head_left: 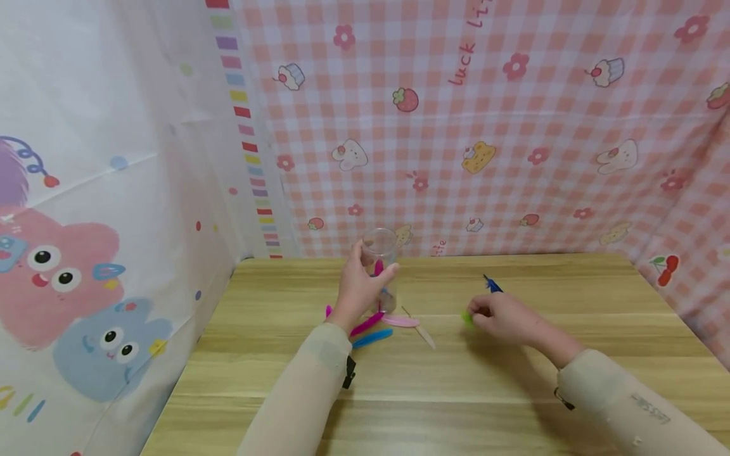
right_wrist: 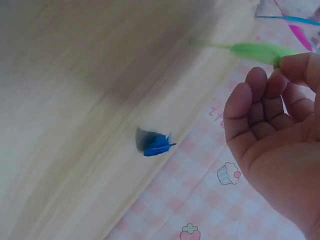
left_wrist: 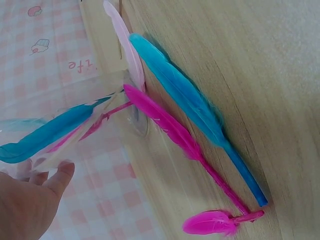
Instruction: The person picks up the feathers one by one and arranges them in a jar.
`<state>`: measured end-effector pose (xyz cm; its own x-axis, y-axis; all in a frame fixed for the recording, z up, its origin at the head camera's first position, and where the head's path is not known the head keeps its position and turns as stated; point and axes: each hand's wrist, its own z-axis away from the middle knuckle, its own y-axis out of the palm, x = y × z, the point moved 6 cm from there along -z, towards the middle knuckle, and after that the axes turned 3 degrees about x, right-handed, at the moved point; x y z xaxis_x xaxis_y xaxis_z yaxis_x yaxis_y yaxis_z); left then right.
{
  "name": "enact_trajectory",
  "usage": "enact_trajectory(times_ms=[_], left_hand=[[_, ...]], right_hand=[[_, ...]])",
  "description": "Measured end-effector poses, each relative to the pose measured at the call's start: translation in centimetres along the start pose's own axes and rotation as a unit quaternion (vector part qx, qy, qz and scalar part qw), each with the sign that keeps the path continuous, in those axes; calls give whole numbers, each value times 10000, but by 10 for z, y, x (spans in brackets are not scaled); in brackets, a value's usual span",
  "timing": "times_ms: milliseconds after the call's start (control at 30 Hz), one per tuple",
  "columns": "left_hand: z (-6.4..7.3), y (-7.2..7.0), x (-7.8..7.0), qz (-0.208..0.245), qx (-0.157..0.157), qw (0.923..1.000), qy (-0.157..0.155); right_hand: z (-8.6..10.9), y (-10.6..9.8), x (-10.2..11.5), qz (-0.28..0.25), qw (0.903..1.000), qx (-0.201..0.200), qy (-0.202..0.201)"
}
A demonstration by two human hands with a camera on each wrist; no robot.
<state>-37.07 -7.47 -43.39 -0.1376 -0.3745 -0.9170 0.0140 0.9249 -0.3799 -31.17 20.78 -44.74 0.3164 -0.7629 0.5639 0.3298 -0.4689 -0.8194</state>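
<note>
My left hand grips a tall clear plastic cup that stands near the table's back edge. Inside it, in the left wrist view, are a blue feather and magenta ones. With thumb and fingertips my right hand pinches a light green feather, held to the right of the cup. Beside the cup's base lie a magenta feather, a blue feather, a pale pink feather and a cream feather. A short magenta feather touches the longer one's quill.
A small dark blue feather lies on the wooden table just beyond my right hand. Behind the table hangs a pink checked cloth, and a white printed cloth hangs at the left.
</note>
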Motion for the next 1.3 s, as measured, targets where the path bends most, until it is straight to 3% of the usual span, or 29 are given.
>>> enact_trajectory(times_ms=[133,300,533,800,933,1100,1300], left_hand=[[0,0,0,-10,15,10000,-19],[1,0,0,-34,36,10000,-11],[0,0,0,-25,9,10000,3],[0,0,1,-39,-21,10000,56],[-1,-1,2,-6,-39,10000,80],[-2,-1,0,-25,-17,9998,195],[0,-1,-2,-2,7,9999,160]], right_hand=[[1,-4,1,-713,9973,112,93],[2,-9,4,-1652,9857,171,268],[-10,-31,37,-2357,9708,-417,150],[-35,-84,113,-2568,9538,-1534,-300],[-48,-95,142,-2518,9475,-1888,-562],[-68,-93,151,-2537,9410,-2100,-771],[-89,-81,147,-2417,9424,-2198,-709]])
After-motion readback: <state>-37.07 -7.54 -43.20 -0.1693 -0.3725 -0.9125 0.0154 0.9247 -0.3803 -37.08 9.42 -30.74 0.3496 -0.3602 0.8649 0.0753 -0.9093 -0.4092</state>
